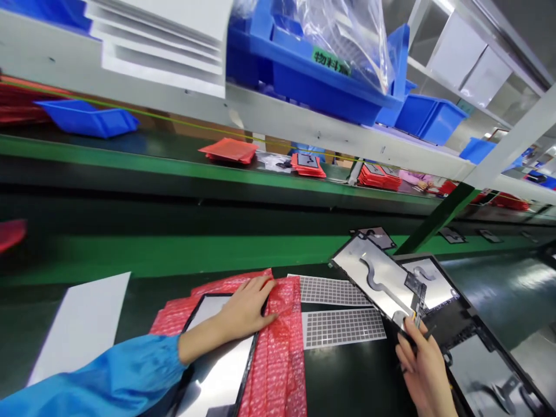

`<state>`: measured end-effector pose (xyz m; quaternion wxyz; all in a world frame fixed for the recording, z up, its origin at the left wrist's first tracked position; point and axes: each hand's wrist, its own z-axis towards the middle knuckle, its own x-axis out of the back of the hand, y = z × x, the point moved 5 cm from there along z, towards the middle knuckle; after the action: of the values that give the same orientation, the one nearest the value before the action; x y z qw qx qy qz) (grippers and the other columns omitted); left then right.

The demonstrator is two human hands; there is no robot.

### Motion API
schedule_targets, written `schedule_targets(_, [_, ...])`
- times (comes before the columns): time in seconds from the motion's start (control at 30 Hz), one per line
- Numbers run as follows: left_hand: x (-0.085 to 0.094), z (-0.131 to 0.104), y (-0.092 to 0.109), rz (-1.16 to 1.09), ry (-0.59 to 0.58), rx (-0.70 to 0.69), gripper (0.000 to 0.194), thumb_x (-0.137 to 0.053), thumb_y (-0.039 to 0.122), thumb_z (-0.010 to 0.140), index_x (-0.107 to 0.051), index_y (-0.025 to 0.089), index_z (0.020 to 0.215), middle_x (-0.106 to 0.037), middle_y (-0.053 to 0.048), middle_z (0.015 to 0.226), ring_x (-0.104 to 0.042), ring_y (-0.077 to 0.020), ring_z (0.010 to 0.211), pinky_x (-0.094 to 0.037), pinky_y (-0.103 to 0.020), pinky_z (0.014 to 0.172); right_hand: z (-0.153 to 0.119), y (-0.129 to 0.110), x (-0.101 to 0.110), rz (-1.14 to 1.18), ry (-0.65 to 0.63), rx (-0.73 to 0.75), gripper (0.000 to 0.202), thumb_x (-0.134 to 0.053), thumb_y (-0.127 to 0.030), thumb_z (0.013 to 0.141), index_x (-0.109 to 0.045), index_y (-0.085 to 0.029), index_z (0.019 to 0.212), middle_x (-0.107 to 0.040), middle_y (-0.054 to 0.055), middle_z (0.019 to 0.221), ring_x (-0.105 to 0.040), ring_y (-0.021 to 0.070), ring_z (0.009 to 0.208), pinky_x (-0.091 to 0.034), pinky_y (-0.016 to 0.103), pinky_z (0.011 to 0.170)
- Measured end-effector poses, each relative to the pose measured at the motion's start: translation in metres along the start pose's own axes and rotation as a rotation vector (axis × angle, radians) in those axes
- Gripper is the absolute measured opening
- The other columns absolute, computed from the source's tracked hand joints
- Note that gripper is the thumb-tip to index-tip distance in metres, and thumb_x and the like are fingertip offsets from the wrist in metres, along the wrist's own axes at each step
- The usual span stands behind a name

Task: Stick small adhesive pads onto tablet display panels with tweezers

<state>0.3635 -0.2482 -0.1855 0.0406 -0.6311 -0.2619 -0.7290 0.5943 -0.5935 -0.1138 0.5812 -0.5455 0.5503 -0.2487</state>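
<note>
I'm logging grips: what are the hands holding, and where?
The right hand holds a screen panel by its near end; the left hand lies open on red bubble wrap.

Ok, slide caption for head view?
Left hand on red bubble wrap, right hand holding a flat panel, gridded sheets between them.

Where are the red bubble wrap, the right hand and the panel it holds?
Red bubble wrap [280, 348], head view: crinkled upper surface.
Right hand [422, 358], head view: middle.
Panel [384, 272], head view: silvery face.

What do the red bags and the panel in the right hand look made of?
Red bags: apparently plastic bubble film, glossy, given the bumpy surface speckled with highlights.
Panel: smooth, possibly metal or reflective film, from its silvery sheen; looks alone can't settle which.
</note>
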Motion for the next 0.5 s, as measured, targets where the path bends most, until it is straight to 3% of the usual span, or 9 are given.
schedule_targets(0.07, [0.002, 0.0, 0.0, -0.007, 0.0, -0.03, 0.08, -0.071, 0.039, 0.087, -0.053, 0.012, 0.16, -0.046, -0.028, 0.167, -0.045, -0.0459, 0.156, -0.04, -0.061, 0.126, 0.015, -0.015, -0.006, 0.016, 0.033, 0.048, 0.061, -0.104, -0.039, 0.069, -0.047, -0.023, 0.079, -0.044, -0.014, 0.063, -0.028, 0.0003, 0.037, -0.025, 0.014, 0.031])
schedule_targets(0.17, [-0.001, 0.002, 0.002, -0.048, -0.021, -0.127, 0.081, -0.067, 0.033, 0.09, -0.045, 0.027, 0.168, -0.026, -0.02, 0.18, -0.029, -0.0461, 0.165, -0.033, -0.066, 0.129, 0.038, -0.039, 0.005, 0.022, 0.088, 0.119, 0.063, -0.104, -0.035, 0.067, -0.043, -0.024, 0.078, -0.042, -0.014, 0.062, -0.029, 0.0006, 0.038, -0.027, 0.014, 0.032])
schedule_targets(0.33, [0.002, 0.005, 0.013, -0.157, -0.009, -0.216, 0.067, -0.061, 0.037, 0.101, -0.049, 0.029, 0.166, -0.024, -0.017, 0.18, -0.027, -0.0482, 0.164, -0.03, -0.072, 0.128, 0.067, -0.058, 0.042, -0.035, 0.212, 0.172, 0.054, -0.096, -0.026, 0.074, -0.041, -0.024, 0.076, -0.039, -0.014, 0.057, -0.03, 0.0015, 0.036, -0.028, 0.013, 0.032])
schedule_targets(0.4, [0.02, -0.001, 0.033, -0.23, 0.024, -0.27, 0.068, -0.059, 0.032, 0.104, -0.043, 0.03, 0.169, -0.023, -0.016, 0.181, -0.029, -0.0451, 0.164, -0.031, -0.069, 0.13, 0.076, -0.058, 0.052, -0.081, 0.231, 0.154, 0.051, -0.093, -0.027, 0.077, -0.042, -0.024, 0.075, -0.038, -0.014, 0.056, -0.03, 0.002, 0.035, -0.027, 0.013, 0.031])
schedule_targets(0.5, [0.07, -0.022, 0.086, -0.425, 0.09, -0.469, 0.073, -0.059, 0.028, 0.106, -0.033, 0.033, 0.173, -0.029, -0.014, 0.179, -0.038, -0.0412, 0.162, -0.038, -0.062, 0.129, 0.085, -0.057, 0.061, -0.166, 0.22, 0.12, 0.051, -0.09, -0.031, 0.081, -0.04, -0.025, 0.074, -0.035, -0.014, 0.056, -0.028, 0.0033, 0.033, -0.025, 0.014, 0.029])
